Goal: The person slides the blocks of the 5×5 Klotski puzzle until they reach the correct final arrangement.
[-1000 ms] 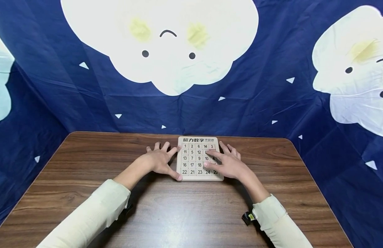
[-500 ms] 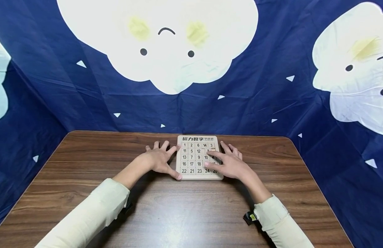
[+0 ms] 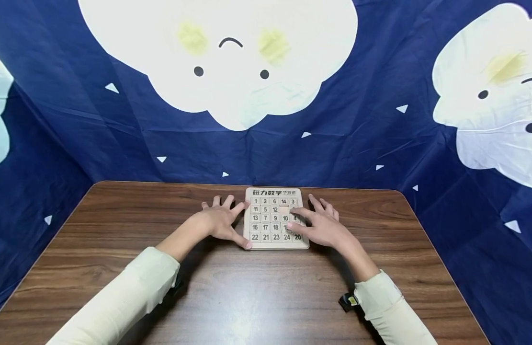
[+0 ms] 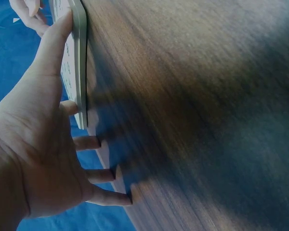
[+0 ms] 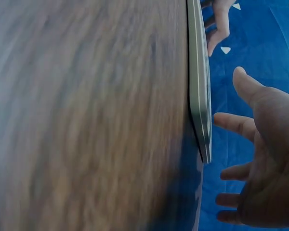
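Head view, one: high, set back, facing forward and down over table (image 3: 235,287), board (image 3: 270,222) and backdrop (image 3: 248,153). Wrist views, two: low, tipped sideways, close by left hand (image 4: 43,139) and right hand (image 5: 269,159); both share the board's edge.

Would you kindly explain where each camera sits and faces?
Head: on the head, facing forward and down at the number puzzle; left hand, right hand and sleeves show.
Left wrist: on that wrist, facing puzzle and table; left hand shows, plus some of the right.
Right wrist: on that wrist, facing puzzle and table; right hand shows, plus some of the left.
Both wrist views share puzzle, table and blue backdrop.
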`<state>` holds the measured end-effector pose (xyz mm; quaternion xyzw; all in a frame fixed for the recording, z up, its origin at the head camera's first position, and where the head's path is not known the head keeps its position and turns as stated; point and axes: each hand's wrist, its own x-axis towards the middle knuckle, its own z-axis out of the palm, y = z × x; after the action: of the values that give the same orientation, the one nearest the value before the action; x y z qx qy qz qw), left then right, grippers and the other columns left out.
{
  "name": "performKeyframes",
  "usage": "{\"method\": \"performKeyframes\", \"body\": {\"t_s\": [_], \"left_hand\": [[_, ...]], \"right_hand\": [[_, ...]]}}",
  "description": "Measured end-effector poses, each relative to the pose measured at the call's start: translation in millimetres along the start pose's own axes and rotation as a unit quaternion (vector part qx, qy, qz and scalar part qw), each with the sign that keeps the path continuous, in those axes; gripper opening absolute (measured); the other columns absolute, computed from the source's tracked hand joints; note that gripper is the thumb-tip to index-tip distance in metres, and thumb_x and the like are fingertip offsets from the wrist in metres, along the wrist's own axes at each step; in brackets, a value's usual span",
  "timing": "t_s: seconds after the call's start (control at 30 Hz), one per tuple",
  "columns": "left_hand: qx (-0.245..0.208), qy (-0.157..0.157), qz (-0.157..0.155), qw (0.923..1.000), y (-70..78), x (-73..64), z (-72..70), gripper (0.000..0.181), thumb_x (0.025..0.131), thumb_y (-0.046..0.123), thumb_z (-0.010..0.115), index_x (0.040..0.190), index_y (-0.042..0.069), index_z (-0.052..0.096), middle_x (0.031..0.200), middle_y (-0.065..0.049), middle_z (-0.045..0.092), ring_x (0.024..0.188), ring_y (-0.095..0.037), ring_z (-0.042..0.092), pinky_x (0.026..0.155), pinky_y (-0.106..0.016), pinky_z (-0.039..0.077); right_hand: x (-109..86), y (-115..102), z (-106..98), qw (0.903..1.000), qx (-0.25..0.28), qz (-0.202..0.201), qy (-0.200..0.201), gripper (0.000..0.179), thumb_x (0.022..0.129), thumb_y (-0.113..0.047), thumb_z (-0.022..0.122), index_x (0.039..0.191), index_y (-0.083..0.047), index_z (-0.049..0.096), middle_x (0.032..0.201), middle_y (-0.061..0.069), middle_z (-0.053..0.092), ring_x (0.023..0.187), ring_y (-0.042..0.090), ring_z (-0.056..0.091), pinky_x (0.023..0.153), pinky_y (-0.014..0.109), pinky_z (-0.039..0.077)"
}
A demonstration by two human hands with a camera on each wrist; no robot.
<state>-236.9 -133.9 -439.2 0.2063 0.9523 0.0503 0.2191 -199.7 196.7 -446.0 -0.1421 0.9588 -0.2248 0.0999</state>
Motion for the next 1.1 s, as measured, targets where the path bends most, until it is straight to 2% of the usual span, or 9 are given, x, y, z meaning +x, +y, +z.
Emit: {"method": "performKeyframes", "body": {"t_s": [0.27, 0.47, 0.8, 1.1], "left_hand": [[0.002, 0.0, 0.001, 1.0, -2.8, 0.2, 0.5, 0.14, 0.074, 0.096, 0.08, 0.182, 0.029, 0.02, 0.172, -0.025, 0.033, 0.163, -0.07, 0.022, 0.124, -0.093, 0.024], [-0.003, 0.004, 0.008, 1.0, -2.9, 0.6, 1.1, 0.14, 0.075, 0.093, 0.081, 0.182, 0.026, 0.021, 0.169, -0.026, 0.035, 0.162, -0.073, 0.022, 0.122, -0.095, 0.024], [-0.007, 0.006, 0.008, 0.9999, -2.0, 1.3, 1.3, 0.14, 0.075, 0.091, 0.083, 0.182, 0.027, 0.02, 0.172, -0.027, 0.033, 0.163, -0.074, 0.02, 0.121, -0.096, 0.024], [-0.001, 0.008, 0.007, 0.9999, -0.7, 1.3, -0.1, 0.141, 0.074, 0.092, 0.083, 0.182, 0.026, 0.021, 0.17, -0.026, 0.035, 0.162, -0.07, 0.025, 0.121, -0.095, 0.026]], "right_hand": [[9.1, -20.4, 10.3, 0.9997, -0.009, -0.021, -0.008, 0.068, 0.104, -0.072, 0.067, 0.163, -0.038, 0.061, 0.19, 0.024, 0.013, 0.173, 0.059, 0.011, 0.135, 0.083, 0.011], [15.5, -26.1, 16.2, 0.9995, -0.016, -0.022, -0.015, 0.067, 0.106, -0.073, 0.064, 0.164, -0.039, 0.06, 0.189, 0.024, 0.013, 0.173, 0.058, 0.012, 0.136, 0.08, 0.013], [12.8, -17.2, 10.5, 0.9998, -0.009, -0.002, -0.018, 0.067, 0.105, -0.072, 0.066, 0.163, -0.038, 0.062, 0.19, 0.023, 0.013, 0.173, 0.059, 0.011, 0.134, 0.08, 0.013], [10.1, -9.3, 3.4, 0.9999, -0.009, -0.001, -0.01, 0.061, 0.106, -0.068, 0.066, 0.16, -0.037, 0.065, 0.19, 0.023, 0.013, 0.172, 0.061, 0.011, 0.133, 0.082, 0.013]]}}
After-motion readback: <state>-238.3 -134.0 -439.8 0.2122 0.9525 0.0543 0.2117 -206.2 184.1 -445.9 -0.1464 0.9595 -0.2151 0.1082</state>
